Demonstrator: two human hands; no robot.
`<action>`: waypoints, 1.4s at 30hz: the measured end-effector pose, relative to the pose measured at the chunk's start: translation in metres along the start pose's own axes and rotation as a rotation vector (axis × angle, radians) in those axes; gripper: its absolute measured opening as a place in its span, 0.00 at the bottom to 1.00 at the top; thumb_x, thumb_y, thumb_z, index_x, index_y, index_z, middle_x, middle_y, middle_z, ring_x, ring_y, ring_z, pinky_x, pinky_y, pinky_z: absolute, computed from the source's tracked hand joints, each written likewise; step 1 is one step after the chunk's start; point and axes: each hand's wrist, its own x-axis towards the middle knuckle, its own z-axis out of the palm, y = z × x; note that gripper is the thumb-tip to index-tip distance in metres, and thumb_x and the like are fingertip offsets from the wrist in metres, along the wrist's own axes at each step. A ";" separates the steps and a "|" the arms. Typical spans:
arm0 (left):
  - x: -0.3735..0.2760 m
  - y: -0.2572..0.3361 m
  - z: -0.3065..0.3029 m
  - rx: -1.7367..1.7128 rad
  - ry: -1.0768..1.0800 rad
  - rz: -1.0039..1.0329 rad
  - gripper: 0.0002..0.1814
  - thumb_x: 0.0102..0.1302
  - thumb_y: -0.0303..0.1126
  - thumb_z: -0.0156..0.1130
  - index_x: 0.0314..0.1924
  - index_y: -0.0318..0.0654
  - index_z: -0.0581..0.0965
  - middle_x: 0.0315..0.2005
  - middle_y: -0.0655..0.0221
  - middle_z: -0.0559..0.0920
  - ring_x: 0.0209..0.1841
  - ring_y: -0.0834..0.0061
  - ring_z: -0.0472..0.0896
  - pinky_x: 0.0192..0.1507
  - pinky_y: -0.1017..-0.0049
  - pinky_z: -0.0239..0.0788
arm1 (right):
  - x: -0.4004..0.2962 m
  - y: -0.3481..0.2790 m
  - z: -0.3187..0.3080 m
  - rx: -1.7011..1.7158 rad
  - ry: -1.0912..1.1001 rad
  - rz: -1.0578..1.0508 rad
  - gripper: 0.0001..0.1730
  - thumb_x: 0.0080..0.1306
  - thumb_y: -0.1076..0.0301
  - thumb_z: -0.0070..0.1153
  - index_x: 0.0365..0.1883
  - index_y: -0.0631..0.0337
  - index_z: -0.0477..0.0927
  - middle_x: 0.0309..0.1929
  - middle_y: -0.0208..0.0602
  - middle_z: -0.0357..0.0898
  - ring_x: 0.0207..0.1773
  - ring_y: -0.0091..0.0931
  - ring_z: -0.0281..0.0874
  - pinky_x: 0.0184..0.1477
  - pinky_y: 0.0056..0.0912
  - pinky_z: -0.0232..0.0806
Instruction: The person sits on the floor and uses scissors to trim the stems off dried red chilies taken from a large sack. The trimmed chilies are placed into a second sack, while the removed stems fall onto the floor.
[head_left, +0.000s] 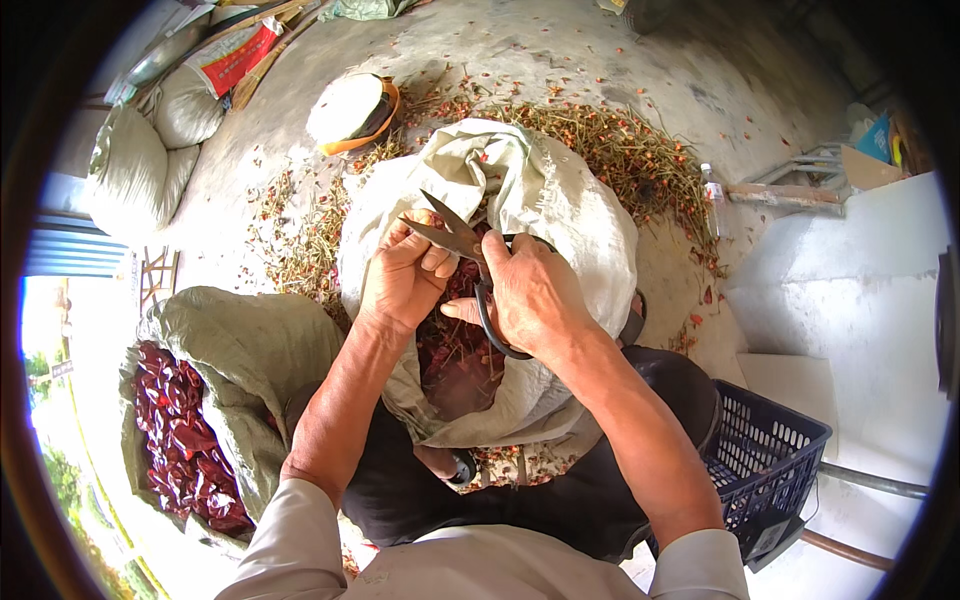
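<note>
My right hand (529, 292) grips a pair of dark metal scissors (457, 232) by its black loop handles. The blades stand apart and point to the upper left. My left hand (409, 274) is curled beside the blade tips. A small reddish piece (433, 217) shows at its fingers, mostly hidden, perhaps a chili pepper. Both hands are above the mouth of a white woven sack (577, 202), which stands between my knees. Dried red chili peppers (457, 367) with stems lie inside it, partly covered by my hands.
At left, an open woven sack (247, 352) holds glossy dark-red dried chilies (176, 435). Cut stems (622, 146) litter the concrete floor beyond. A round white-topped stool or tub (349, 109) stands there. A navy plastic crate (772, 442) is at my right, a plastic bottle (715, 201) farther off.
</note>
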 end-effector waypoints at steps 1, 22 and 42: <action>-0.001 -0.001 0.001 -0.008 0.012 -0.003 0.06 0.73 0.22 0.49 0.41 0.38 0.75 0.28 0.75 0.73 0.23 0.83 0.60 0.27 0.78 0.55 | 0.000 0.000 0.001 -0.003 -0.003 0.006 0.46 0.55 0.34 0.65 0.51 0.70 0.71 0.37 0.57 0.78 0.41 0.46 0.82 0.43 0.45 0.75; 0.014 -0.008 0.018 0.022 -0.151 0.008 0.05 0.74 0.27 0.52 0.46 0.36 0.75 0.28 0.70 0.73 0.25 0.81 0.62 0.32 0.78 0.59 | 0.003 0.021 0.035 0.778 0.183 0.104 0.28 0.60 0.47 0.70 0.36 0.66 0.76 0.18 0.36 0.76 0.20 0.25 0.74 0.24 0.32 0.66; 0.023 -0.003 -0.017 0.134 0.014 -0.037 0.07 0.72 0.33 0.58 0.43 0.37 0.75 0.37 0.68 0.77 0.44 0.69 0.78 0.48 0.69 0.75 | 0.009 0.041 0.012 0.750 0.260 0.224 0.44 0.57 0.27 0.60 0.35 0.69 0.73 0.27 0.52 0.79 0.33 0.48 0.81 0.38 0.46 0.72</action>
